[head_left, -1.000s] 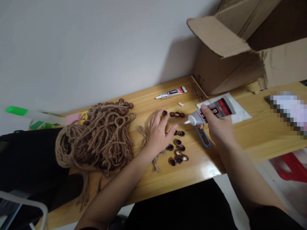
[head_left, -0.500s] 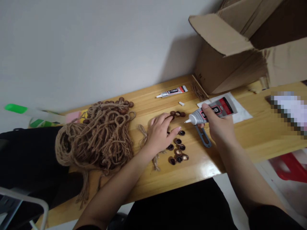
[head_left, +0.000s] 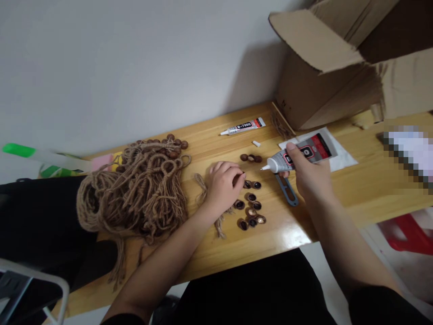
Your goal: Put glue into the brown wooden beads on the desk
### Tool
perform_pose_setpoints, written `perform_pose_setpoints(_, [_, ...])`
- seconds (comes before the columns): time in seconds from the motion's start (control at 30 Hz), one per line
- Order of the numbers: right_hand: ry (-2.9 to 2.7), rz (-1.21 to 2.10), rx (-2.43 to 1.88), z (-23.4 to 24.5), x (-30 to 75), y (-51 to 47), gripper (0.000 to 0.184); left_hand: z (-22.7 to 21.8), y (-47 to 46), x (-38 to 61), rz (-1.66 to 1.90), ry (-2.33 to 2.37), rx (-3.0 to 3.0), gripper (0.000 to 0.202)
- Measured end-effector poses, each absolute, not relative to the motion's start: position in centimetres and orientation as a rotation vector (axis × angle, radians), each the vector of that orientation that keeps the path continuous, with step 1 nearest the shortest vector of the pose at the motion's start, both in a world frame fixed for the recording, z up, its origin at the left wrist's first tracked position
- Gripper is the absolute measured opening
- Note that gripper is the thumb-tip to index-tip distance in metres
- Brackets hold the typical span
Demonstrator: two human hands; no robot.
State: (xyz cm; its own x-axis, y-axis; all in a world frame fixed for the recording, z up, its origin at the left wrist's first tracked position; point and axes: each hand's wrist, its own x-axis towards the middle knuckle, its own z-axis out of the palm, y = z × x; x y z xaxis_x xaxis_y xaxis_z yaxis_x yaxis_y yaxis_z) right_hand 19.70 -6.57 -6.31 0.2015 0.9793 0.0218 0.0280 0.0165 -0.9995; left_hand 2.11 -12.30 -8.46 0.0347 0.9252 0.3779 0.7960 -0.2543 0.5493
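My right hand (head_left: 309, 178) grips a grey glue tube (head_left: 299, 155) with a red and black label, its white nozzle pointing left toward a short row of brown beads (head_left: 251, 158). My left hand (head_left: 223, 186) rests on the wooden table (head_left: 338, 198) with its fingers curled, pinching a small dark bead at the fingertips. Several dark half-shell beads (head_left: 252, 208) lie just right of that hand. A strand of jute cord (head_left: 203, 192) lies under my left wrist.
A big pile of knotted jute cords with beads (head_left: 142, 189) fills the table's left. A second small glue tube (head_left: 242, 127) and a white cap (head_left: 256, 143) lie near the wall. An open cardboard box (head_left: 324, 76), white paper (head_left: 341, 155) and a grey tool (head_left: 287, 190) are at right.
My left hand drew back from the far row of beads and curled its fingers on one bead. The right hand with the tube stayed almost still.
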Motion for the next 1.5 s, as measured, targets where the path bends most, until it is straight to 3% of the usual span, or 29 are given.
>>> perform_pose_setpoints(0.4, [-1.118,1.025,-1.299,-6.32,19.79,-6.61,0.04,-8.51,-12.45,2.15,0.96,1.959,2.002,0.014])
perform_pose_setpoints(1.0, [-1.12,1.032,-1.294,-6.16,19.88,-6.52,0.041,-8.28,-12.41,2.07,0.935,1.907,2.012,0.005])
perform_pose_setpoints(1.33, [-1.11,1.044,-1.292,-6.09,19.87,-6.54,0.039,-8.34,-12.4,2.17,0.943,1.921,1.968,0.02])
perform_pose_setpoints(1.5, [-1.107,1.038,-1.297,-6.12,19.85,-6.46,0.04,-8.35,-12.36,2.09,0.917,1.906,1.994,0.013])
